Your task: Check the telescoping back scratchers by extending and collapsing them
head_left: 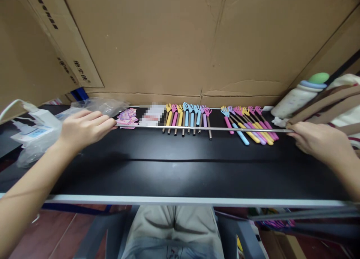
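Observation:
A long thin metal rod [180, 128] is stretched level across the view above the black table, with a small joint showing towards its right part. Its left end is in my left hand [86, 128], fingers closed around it. My right hand [317, 139] pinches the other end. Behind the rod lies a row of back scratchers [192, 118] with small claw heads in yellow, pink, blue and purple. A second group of back scratchers [250, 128] lies slanted, nearer my right hand. Both rod ends are partly hidden in my fingers.
Small pink cards [128, 117] lie beside a blurred white packet [152, 116]. Clear plastic bags [104, 106] and a white device [49, 118] are at the left. A white bottle [298, 98] with a green top leans by a striped bag [332, 109]. Cardboard [180, 41] walls the back.

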Action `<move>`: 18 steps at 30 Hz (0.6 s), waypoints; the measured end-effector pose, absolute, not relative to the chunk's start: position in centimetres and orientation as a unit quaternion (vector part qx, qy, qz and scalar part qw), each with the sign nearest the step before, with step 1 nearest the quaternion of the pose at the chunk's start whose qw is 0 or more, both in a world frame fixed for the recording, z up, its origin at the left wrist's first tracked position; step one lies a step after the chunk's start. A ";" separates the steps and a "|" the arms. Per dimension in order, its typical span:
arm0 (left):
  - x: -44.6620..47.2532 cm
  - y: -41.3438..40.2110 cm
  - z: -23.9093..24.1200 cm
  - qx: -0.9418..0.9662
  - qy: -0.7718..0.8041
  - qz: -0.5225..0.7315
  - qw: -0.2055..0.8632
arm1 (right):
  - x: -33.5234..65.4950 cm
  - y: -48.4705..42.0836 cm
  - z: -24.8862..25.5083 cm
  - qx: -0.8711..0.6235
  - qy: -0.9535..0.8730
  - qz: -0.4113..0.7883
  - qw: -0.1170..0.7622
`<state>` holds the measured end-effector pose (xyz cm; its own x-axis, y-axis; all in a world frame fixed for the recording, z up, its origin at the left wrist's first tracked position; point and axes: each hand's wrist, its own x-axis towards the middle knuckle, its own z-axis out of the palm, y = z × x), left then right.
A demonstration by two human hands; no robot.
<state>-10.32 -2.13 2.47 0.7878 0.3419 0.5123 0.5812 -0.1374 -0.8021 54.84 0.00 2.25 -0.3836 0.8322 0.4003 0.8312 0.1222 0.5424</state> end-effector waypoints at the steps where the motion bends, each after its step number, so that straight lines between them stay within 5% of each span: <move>1: -10.2 -2.3 2.5 -0.749 -0.302 -0.104 0.580 | 54.9 -0.1 2.2 0.551 0.753 0.360 -0.002; 11: -10.9 -2.2 1.6 -0.754 -0.323 -0.102 0.563 | 54.8 -1.3 1.3 0.412 0.778 0.472 -0.050; 18: -11.4 -2.6 1.2 -0.757 -0.380 -0.061 0.528 | 55.8 -1.6 0.7 0.459 0.759 0.460 -0.043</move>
<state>-11.39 -2.64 1.18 0.7039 0.5106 0.4938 0.6398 -0.1538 -0.7530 55.84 -1.59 0.72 -0.5747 0.6576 0.4871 0.7359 0.1548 0.6592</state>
